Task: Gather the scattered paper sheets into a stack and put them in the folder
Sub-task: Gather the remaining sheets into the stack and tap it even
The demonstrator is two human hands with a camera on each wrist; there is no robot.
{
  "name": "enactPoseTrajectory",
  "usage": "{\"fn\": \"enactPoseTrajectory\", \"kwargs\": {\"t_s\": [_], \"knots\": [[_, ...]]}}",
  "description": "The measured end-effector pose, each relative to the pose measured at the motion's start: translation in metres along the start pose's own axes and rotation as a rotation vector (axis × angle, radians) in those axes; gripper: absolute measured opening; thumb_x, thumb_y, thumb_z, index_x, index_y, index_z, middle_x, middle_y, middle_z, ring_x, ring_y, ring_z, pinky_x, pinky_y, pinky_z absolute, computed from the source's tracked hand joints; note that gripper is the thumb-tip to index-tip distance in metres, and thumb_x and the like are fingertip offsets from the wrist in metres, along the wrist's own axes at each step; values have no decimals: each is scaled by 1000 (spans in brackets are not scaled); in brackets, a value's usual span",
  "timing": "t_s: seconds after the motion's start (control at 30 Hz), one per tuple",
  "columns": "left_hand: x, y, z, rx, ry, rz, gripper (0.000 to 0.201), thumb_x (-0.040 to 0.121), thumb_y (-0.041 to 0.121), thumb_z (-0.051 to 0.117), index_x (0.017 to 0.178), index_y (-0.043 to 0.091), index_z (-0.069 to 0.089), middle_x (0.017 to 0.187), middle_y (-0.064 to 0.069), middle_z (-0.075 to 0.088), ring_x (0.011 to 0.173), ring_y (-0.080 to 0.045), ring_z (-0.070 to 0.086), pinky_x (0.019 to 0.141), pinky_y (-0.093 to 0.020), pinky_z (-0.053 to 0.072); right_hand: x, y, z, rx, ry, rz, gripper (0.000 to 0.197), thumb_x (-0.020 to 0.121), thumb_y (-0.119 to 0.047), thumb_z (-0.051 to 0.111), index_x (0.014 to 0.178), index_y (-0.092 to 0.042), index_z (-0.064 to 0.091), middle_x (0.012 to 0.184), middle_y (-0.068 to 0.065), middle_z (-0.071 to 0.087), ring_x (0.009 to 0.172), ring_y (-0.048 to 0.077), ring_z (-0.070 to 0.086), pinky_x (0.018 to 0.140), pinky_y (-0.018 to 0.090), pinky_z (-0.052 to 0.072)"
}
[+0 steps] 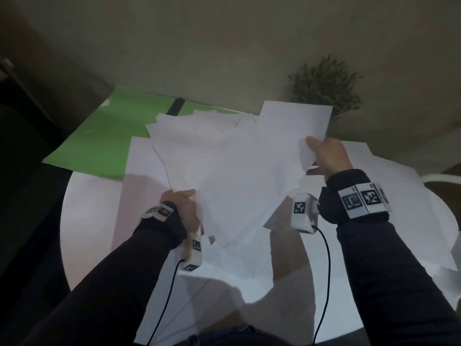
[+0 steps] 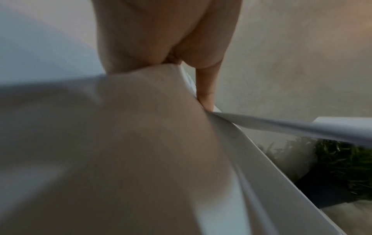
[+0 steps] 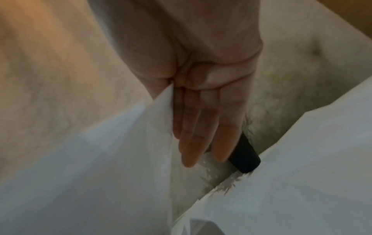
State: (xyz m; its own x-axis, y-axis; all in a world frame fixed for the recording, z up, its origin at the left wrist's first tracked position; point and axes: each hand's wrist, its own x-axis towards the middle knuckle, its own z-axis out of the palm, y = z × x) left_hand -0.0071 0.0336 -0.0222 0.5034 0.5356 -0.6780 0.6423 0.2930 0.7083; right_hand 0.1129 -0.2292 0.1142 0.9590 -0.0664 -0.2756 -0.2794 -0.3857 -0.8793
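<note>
An untidy bundle of white paper sheets (image 1: pixel 237 166) hangs fanned out above the table, held from both sides. My left hand (image 1: pixel 185 198) grips its near left corner, and in the left wrist view the sheets (image 2: pixel 141 143) fold over that hand (image 2: pixel 181 66). My right hand (image 1: pixel 313 156) pinches the right edge, thumb on top. In the right wrist view its straight fingers (image 3: pixel 193 130) lie under the paper (image 3: pixel 100 174). The open green folder (image 1: pixel 99 141) lies flat at the back left, partly under the sheets.
More loose sheets (image 1: pixel 399 196) lie on the round white table (image 1: pixel 87 221), on the right and beneath the bundle. A green plant (image 1: pixel 326 88) in a black pot (image 3: pixel 245 155) stands at the back right. A white chair part (image 1: pixel 444 178) shows at the right edge.
</note>
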Motion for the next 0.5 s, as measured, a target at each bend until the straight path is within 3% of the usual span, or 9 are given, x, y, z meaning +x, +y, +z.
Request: {"fn": "enactPoseTrajectory", "kwargs": {"t_s": [0.03, 0.1, 0.17, 0.23, 0.33, 0.4, 0.43, 0.5], "knots": [[1, 2, -1, -2, 0, -20, 40, 84, 13, 69, 115, -7, 56, 100, -14, 57, 90, -24, 52, 78, -29, 42, 1, -2, -5, -15, 70, -44, 32, 95, -25, 49, 117, -3, 57, 101, 13, 59, 89, 31, 58, 67, 40, 56], [7, 2, -2, -20, -7, -19, 27, 80, 12, 72, 95, -8, 60, 96, -15, 57, 88, -25, 54, 78, -32, 42, -1, -10, -15, -9, 230, -182, 31, 97, -26, 48, 112, -1, 61, 99, 9, 58, 90, 23, 57, 82, 36, 50], [11, 0, 0, -24, 1, -18, 20, 78, 11, 73, 78, -2, 58, 94, -16, 58, 88, -25, 55, 79, -34, 44, -9, -23, -23, 93, 343, -358, 15, 95, -24, 54, 88, -14, 62, 86, -4, 59, 79, 9, 57, 82, 26, 48], [13, 0, -1, -19, -13, -11, 23, 77, 13, 74, 83, -3, 59, 94, -17, 58, 88, -28, 55, 82, -38, 45, -23, -43, -27, 260, 392, -505, 17, 90, -20, 60, 74, -25, 59, 75, -18, 63, 71, -4, 60, 76, 17, 48], [16, -1, -2, -37, -31, -16, 22, 76, 12, 75, 77, 0, 57, 93, -17, 58, 87, -29, 55, 78, -36, 44, -39, -66, -33, 516, 429, -721, 8, 85, -17, 64, 78, -22, 62, 69, -14, 66, 70, 7, 63, 70, 23, 51], [16, -2, -3, -33, -26, -5, 29, 76, 12, 75, 93, -5, 61, 94, -18, 59, 87, -30, 55, 78, -36, 44, -47, -79, -36, 557, 470, -775, 18, 84, -22, 61, 69, -15, 53, 62, -6, 54, 62, 12, 52, 62, 26, 45], [16, -2, -3, -33, -30, -6, 37, 75, 13, 76, 102, -6, 60, 96, -19, 60, 87, -30, 56, 79, -38, 45, -48, -82, -36, 579, 477, -789, 24, 86, -23, 59, 69, -11, 48, 63, 0, 50, 62, 15, 49, 62, 27, 46], [19, -3, -4, -27, -44, -12, 36, 74, 14, 77, 100, -5, 61, 95, -20, 62, 88, -30, 56, 81, -40, 46, -43, -83, -33, 735, 436, -753, 28, 92, -22, 57, 74, -5, 45, 71, 8, 55, 69, 20, 58, 71, 32, 55]]}}
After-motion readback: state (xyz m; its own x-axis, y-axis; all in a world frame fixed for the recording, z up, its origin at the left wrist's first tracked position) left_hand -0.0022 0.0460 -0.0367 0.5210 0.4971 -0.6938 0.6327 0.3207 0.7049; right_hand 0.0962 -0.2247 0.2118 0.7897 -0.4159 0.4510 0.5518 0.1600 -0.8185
